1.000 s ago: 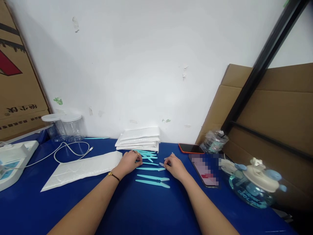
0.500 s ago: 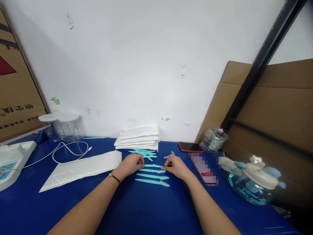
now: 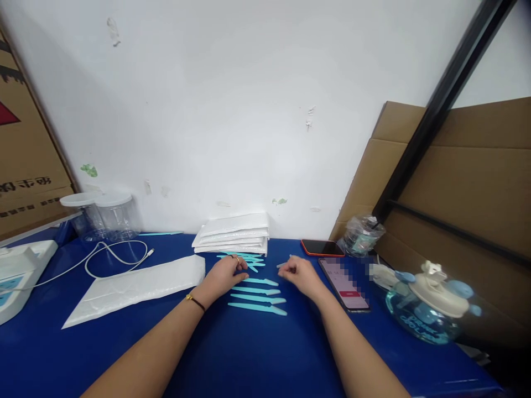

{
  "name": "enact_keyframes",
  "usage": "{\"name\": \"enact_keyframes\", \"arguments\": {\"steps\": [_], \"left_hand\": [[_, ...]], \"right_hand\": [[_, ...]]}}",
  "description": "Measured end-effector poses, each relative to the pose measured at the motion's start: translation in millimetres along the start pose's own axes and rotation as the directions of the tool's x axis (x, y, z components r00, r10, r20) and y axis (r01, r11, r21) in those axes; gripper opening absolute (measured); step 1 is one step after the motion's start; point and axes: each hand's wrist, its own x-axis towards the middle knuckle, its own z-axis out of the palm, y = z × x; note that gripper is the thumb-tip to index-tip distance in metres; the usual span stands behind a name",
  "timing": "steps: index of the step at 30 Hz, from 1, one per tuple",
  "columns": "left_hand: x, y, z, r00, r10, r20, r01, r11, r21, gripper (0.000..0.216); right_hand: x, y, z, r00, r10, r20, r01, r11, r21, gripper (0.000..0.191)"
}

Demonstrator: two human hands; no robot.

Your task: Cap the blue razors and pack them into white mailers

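Several slim turquoise eyebrow razors [image 3: 257, 306] lie side by side in a row on the blue table, blade ends to the right. Behind them is a loose pile of more razors [image 3: 254, 260]. My left hand [image 3: 226, 275] hovers at the pile's left front, thumb and fingertips apart, with nothing seen between them. Right of the row, my right hand [image 3: 302, 278] has its fingers curled together; whatever is in them is hidden. By its fingertips lies a small clear plastic piece [image 3: 280, 266], partly covered by the hand.
White padded envelopes [image 3: 232, 232] are stacked against the wall; a single envelope [image 3: 136, 287] lies left. Two phones [image 3: 322, 248], a wrapped cup [image 3: 363, 235] and a teal bottle [image 3: 423, 315] stand right. Clear jars [image 3: 116, 215], a cable [image 3: 89, 265] and a white device [image 3: 29, 276] occupy the left.
Both hands have come off the rearmost razor of the row, which now lies free. My left hand has risen slightly toward the pile; my right has drawn back toward the clear piece.
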Motion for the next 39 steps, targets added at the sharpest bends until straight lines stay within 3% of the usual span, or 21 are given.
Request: {"name": "enact_keyframes", "arguments": {"steps": [2,4,7,13,21,28,33,39], "left_hand": [[0,-5,-6,0.994,0.006,-0.111,0.004,0.995,0.096,0.02],[1,-10,-10,0.99,-0.014,-0.142,0.039,0.983,0.178,0.019],[2,-16,-11,0.992,-0.063,-0.112,0.088,0.969,0.23,0.015],[3,-15,-8,0.991,-0.124,-0.053,0.132,0.976,0.173,0.011],[3,-10,-9,0.995,-0.09,-0.031,0.094,0.988,0.121,0.011],[0,-8,-5,0.989,-0.06,0.134,0.062,0.998,-0.006,0.013],[0,-6,-3,0.996,-0.025,0.083,0.028,0.999,-0.028,0.016],[-1,6,4,0.99,0.02,0.142,-0.006,0.995,-0.101,0.019]], "right_hand": [[1,9,-13,0.99,0.06,-0.129,-0.071,0.994,-0.078,0.013],[1,15,-21,0.981,0.107,-0.159,-0.131,0.98,-0.149,0.013],[0,17,-19,0.988,0.112,-0.11,-0.133,0.969,-0.21,0.011],[-2,6,3,0.995,0.086,-0.043,-0.096,0.941,-0.325,0.007],[2,11,12,0.996,0.09,0.023,-0.082,0.971,-0.225,0.001],[2,11,14,0.993,0.085,0.081,-0.079,0.994,-0.073,0.006],[0,7,14,0.989,0.063,0.131,-0.066,0.998,0.019,0.004],[-1,-5,14,0.989,-0.01,0.149,0.01,1.0,-0.001,0.003]]}}
